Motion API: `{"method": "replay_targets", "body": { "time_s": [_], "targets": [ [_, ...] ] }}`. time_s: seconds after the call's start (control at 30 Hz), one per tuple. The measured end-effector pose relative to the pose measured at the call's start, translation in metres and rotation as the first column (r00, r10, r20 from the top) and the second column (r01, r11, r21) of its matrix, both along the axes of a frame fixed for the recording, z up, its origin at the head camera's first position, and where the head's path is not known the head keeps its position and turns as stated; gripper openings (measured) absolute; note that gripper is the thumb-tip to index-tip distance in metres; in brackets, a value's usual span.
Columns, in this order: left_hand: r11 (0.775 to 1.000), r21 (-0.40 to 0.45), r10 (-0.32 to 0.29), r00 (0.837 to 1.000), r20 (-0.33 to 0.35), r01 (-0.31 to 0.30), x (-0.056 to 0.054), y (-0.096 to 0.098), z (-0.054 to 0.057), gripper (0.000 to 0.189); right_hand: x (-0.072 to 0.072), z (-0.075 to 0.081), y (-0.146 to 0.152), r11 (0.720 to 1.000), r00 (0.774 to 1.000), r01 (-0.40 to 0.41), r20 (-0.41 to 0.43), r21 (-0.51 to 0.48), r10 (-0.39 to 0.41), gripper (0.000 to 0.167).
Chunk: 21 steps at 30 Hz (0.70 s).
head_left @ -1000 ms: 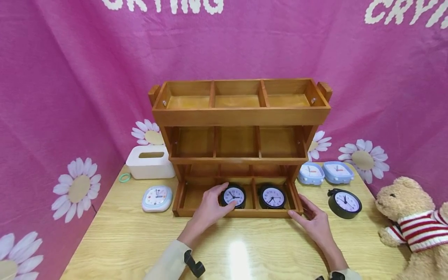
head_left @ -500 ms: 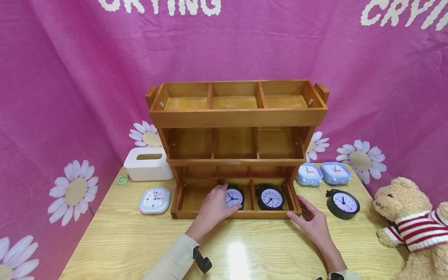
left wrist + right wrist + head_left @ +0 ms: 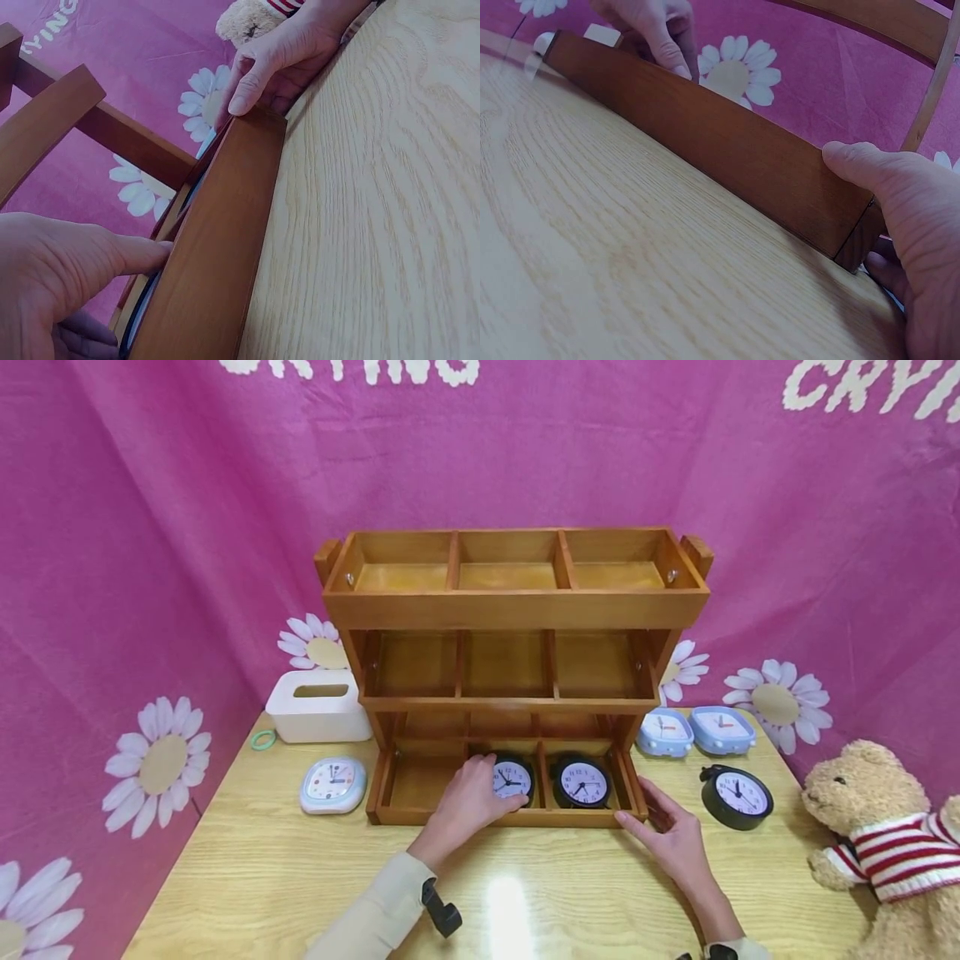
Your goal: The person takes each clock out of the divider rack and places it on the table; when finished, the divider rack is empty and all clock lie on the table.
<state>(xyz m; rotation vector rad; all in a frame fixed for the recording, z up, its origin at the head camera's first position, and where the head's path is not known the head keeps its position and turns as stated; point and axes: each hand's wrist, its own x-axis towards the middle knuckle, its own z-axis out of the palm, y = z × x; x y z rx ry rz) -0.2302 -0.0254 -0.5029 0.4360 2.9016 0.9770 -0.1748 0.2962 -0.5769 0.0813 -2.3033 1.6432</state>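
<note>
A three-tier wooden shelf with divided compartments stands on the table. In its bottom middle compartment lies a round black alarm clock, face up. My left hand grips this clock from its left side, thumb near the front edge and fingers at the back; the hand covers part of the rim. A second black alarm clock lies in the bottom right compartment. My right hand holds the shelf's front right corner, its thumb on the front board and the other fingers round the side.
Left of the shelf are a white tissue box, a green ring and a white-and-blue clock. On the right are two blue clocks, another black alarm clock and a teddy bear.
My left hand has shifted right, and the middle clock has slid a little right within its compartment, closer to the divider. The right hand stays at the shelf's corner.
</note>
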Motion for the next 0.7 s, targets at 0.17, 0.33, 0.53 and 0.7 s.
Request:
{"method": "replay_targets", "body": {
  "time_s": [0.17,0.33,0.53,0.7],
  "targets": [
    [1.000,0.011,0.011,1.000,0.012,-0.011,-0.0002,0.0023,0.0014,0.066,0.0008,0.0007,-0.0005,1.000,1.000,-0.008,-0.007,0.011,0.008,0.067],
    [0.999,0.009,0.041,0.998,0.047,-0.041,-0.0006,0.0062,0.0047,0.057,0.0008,0.0007,-0.0002,1.000,1.000,-0.001,0.004,0.021,0.001,0.067],
    [0.997,-0.022,0.079,0.996,0.038,-0.078,0.0005,0.0094,0.0066,0.057,-0.0004,0.0000,0.0016,1.000,1.000,0.003,0.026,0.025,-0.004,0.067],
    [0.995,-0.030,0.100,0.995,0.024,-0.099,0.0011,0.0101,0.0054,0.057,0.0006,0.0008,0.0015,1.000,1.000,-0.003,0.026,0.017,0.002,0.068]
  ]
}}
